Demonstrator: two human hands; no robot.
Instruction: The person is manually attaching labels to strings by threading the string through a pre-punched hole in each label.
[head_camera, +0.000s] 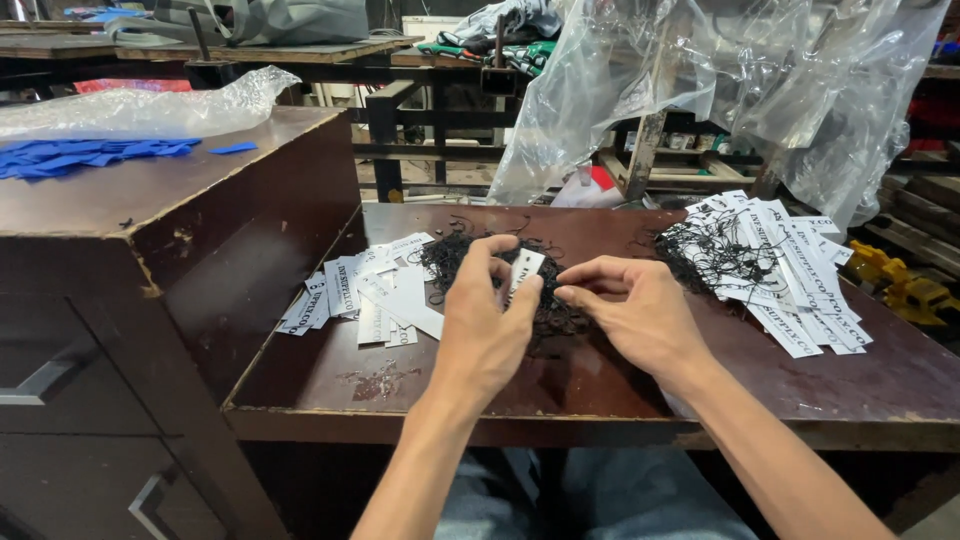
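White tag (526, 268) pinched in my left hand (487, 325) at centre frame; right hand (632, 310) fingertips pressed on black string pile (500, 275); brown table (600, 385) edge near.

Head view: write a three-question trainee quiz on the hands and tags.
1. True or false: the left hand holds a white paper tag above the pile of black strings.
2. Which pile already has strings attached? A) loose white tags left of the hands B) strung tags right of the hands
3. What lies on the raised cabinet top at far left?

Key: 1 true. 2 B. 3 blue paper pieces beside a clear plastic bag.
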